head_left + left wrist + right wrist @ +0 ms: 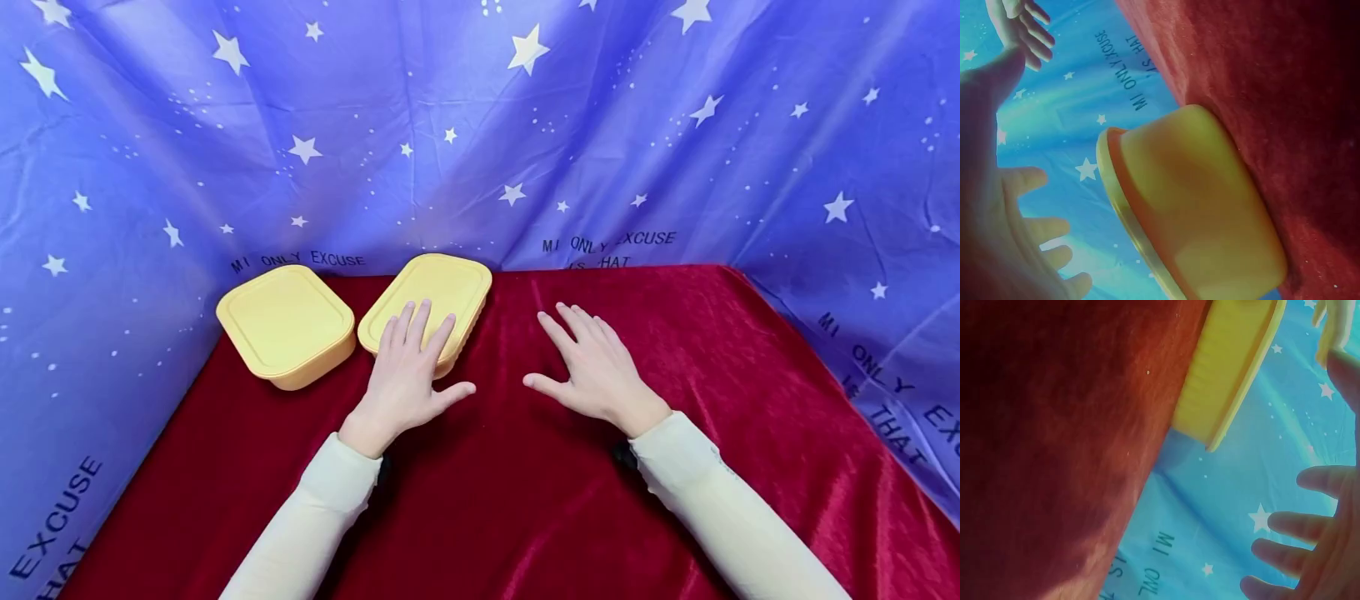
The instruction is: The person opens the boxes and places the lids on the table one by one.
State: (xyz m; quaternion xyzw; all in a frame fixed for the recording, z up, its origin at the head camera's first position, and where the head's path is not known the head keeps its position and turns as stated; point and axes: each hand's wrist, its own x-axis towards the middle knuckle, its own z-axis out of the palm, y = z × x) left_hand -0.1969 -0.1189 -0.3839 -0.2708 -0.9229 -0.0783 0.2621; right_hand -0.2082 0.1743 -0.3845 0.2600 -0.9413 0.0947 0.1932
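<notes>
Two yellow lidded food containers sit side by side toward the back left of the table. My left hand (406, 367), fingers spread, hovers above the near end of the right-hand container (442, 287) and overlaps its lid in the head view. In the left wrist view that container's (1197, 206) smooth side wall and lid rim show apart from the fingers. The left-hand container (288, 321) stands with its lid on, away from both hands. My right hand (596, 367) is held over the cloth right of the containers, fingers spread and holding nothing.
A dark red velvet cloth (525, 500) covers the table. Behind and at both sides hangs a blue curtain (450, 183) with white stars and printed words, meeting the table's back edge close behind the containers.
</notes>
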